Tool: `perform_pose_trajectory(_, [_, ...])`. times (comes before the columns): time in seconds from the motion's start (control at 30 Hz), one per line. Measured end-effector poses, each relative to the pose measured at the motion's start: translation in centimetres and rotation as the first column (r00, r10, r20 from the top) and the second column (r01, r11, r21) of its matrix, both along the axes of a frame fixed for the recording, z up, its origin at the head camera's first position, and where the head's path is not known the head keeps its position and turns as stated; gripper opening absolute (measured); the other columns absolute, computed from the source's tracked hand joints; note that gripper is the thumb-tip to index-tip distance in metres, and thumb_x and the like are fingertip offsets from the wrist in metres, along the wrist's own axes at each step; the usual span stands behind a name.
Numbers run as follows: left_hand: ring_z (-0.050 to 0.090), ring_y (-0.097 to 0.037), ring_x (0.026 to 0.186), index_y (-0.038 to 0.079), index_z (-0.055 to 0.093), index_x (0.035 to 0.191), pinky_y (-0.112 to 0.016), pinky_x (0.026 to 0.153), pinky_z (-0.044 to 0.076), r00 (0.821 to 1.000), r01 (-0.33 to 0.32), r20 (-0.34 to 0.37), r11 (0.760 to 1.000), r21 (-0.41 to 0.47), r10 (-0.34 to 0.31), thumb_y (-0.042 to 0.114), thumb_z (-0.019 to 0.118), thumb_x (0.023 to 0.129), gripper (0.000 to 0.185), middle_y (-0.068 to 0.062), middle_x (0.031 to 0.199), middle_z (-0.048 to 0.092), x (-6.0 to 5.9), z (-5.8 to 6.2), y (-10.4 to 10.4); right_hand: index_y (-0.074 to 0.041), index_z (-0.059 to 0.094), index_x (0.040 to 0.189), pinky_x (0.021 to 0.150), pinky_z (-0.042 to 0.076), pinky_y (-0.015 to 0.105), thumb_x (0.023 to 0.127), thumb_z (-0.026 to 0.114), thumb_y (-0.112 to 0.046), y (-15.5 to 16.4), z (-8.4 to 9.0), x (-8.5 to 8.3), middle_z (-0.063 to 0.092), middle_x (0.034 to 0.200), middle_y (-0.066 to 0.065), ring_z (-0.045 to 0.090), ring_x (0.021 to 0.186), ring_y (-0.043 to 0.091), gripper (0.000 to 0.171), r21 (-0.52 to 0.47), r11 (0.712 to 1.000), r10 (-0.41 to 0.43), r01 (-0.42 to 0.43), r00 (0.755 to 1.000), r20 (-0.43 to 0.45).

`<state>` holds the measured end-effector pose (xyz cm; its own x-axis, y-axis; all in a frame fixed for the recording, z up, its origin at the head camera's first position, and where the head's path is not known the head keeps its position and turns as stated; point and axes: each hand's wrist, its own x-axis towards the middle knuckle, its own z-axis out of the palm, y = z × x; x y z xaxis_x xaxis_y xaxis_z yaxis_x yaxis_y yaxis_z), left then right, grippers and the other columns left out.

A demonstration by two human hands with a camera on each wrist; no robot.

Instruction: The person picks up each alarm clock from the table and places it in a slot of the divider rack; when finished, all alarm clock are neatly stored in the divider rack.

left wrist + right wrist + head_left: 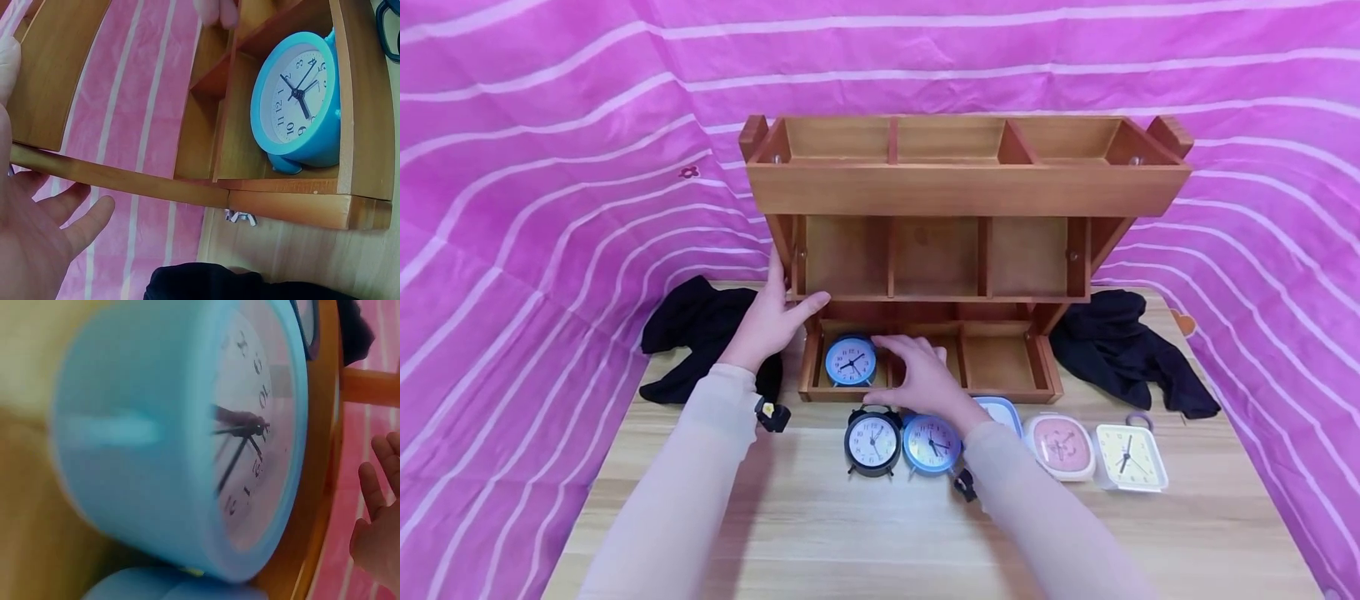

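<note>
A blue alarm clock [851,362] stands in the left compartment of the bottom tier of a wooden tiered box [970,192]. My right hand [921,375] is just to its right, thumb and index finger apart in a curve; in the right wrist view the right hand [381,519] shows spread fingers. My left hand [775,321] is at the box's left side; the left wrist view shows the left hand [44,219] with extended fingers behind a wooden strut [125,177]. Below my right hand stand a black alarm clock [872,442] and a second blue alarm clock [932,444].
Right of these, partly behind my right wrist, is a blue-rimmed white item [1000,410]. Further right stand a pink and white clock [1060,447] and a square white clock [1131,458]. Black cloths [1120,350] lie either side of the box. Striped pink fabric [550,208] surrounds the table.
</note>
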<state>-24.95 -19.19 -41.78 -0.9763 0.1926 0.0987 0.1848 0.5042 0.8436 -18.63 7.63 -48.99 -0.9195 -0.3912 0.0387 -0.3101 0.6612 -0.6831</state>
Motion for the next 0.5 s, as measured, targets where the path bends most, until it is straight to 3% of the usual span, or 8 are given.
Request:
perform_pose_trajectory(0.17, [0.045, -0.041, 0.146, 0.052, -0.013, 0.162, -0.059, 0.115, 0.041, 1.0, 0.003, -0.004, 1.0, 0.018, -0.003, 0.049, 0.071, 0.097, 0.106, -0.01, 0.171, 0.026, 0.1, -0.2, 0.0, -0.024, 0.051, 0.156, 0.102, 0.034, 0.05, 0.076, 0.091, -0.054, 1.1, 0.1, 2.9, 0.05, 0.157, -0.001, 0.044, 0.137, 0.025, 0.094, -0.016, 1.0, 0.016, -0.017, 0.999, -0.032])
perform_pose_trajectory(0.37, [0.045, -0.039, 0.146, 0.053, -0.014, 0.161, -0.057, 0.113, 0.043, 1.0, 0.011, -0.005, 1.0, 0.024, -0.011, 0.051, 0.071, 0.096, 0.107, -0.008, 0.172, 0.023, -0.1, -0.6, 0.2, -0.025, 0.052, 0.155, 0.1, 0.034, 0.049, 0.074, 0.093, -0.052, 1.6, -0.5, 6.3, 0.053, 0.155, -0.002, 0.044, 0.135, 0.024, 0.095, 0.032, 0.999, -0.009, 0.01, 1.0, -0.028])
perform_pose_trajectory(0.5, [0.042, -0.036, 0.148, 0.053, -0.014, 0.161, -0.055, 0.114, 0.044, 1.0, 0.023, -0.012, 0.999, 0.039, -0.022, 0.049, 0.071, 0.096, 0.107, -0.005, 0.173, 0.022, -0.5, -0.5, -0.2, -0.023, 0.053, 0.155, 0.098, 0.036, 0.049, 0.073, 0.093, -0.056, 1.3, -0.9, 7.7, 0.054, 0.154, 0.0, 0.045, 0.132, 0.025, 0.097, 0.083, 0.996, -0.015, 0.018, 0.999, -0.033])
